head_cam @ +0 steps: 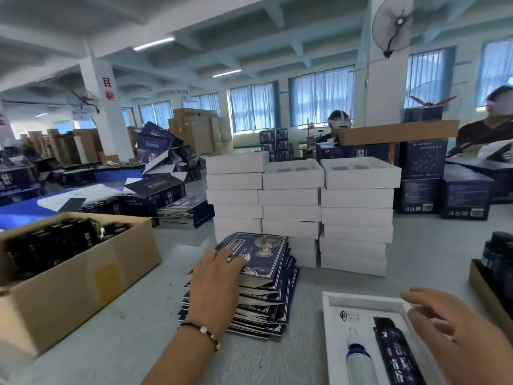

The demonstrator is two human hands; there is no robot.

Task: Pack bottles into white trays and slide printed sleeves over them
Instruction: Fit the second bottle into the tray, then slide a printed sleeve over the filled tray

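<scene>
The person stands at a long grey work table (138,337). The left hand (213,284) lies on top of a tall, uneven pile of dark blue printed sleeves (266,295) in the middle of the table. Its fingers are laid on the top sleeve (261,252), which sits tilted on the pile; they are only a little bent, and I cannot tell if the thumb is under the edge. A thin beaded bracelet (201,330) is around this wrist.

The right hand (455,326) is at the lower right, with the fingers spread and relaxed, holding nothing. It is over the right side of an open white cardboard tray (361,301) that lies flat on the table just beside the sleeve pile. In the tray lie two things side by side: a pale bottle with a dark blue neck (358,359) on the left and a dark blue printed bottle (399,357) on the right. The hand seems to be just above the tray's right rim; whether it touches, I cannot tell.

Behind the sleeves stand three stacks of empty white trays (302,212), close together. On the left is an open brown cardboard box (83,279) filled with dark bottles. At the right edge more dark bottles (499,259) stand in a low brown carton.
</scene>
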